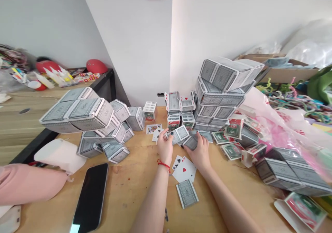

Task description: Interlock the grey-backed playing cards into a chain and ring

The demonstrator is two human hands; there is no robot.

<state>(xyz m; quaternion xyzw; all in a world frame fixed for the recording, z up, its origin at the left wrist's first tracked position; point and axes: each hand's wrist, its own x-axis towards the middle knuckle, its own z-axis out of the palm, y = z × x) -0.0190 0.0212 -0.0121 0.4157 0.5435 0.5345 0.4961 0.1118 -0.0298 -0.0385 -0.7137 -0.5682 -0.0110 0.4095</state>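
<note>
My left hand (165, 146), with a red string bracelet at its wrist, is closed on a folded playing-card piece (181, 134) with a grey patterned back. My right hand (199, 150) has its thumb and fingers around a grey-backed playing card (191, 141); whether more cards lie under it is hard to tell. Below the hands lie face-up playing cards (184, 170), including a heart, and a face-down card (187, 193). More face-up cards (154, 129) lie just beyond my left hand. Small card blocks (173, 102) are stacked behind the hands.
A tall stack of card blocks (218, 98) rises at right, another cluster (77, 112) at left. Red-and-green card boxes (231, 150) lie right, near more blocks (290, 172). A phone (90, 195) lies front left beside a pink item (31, 184). The wall (145, 53) stands behind.
</note>
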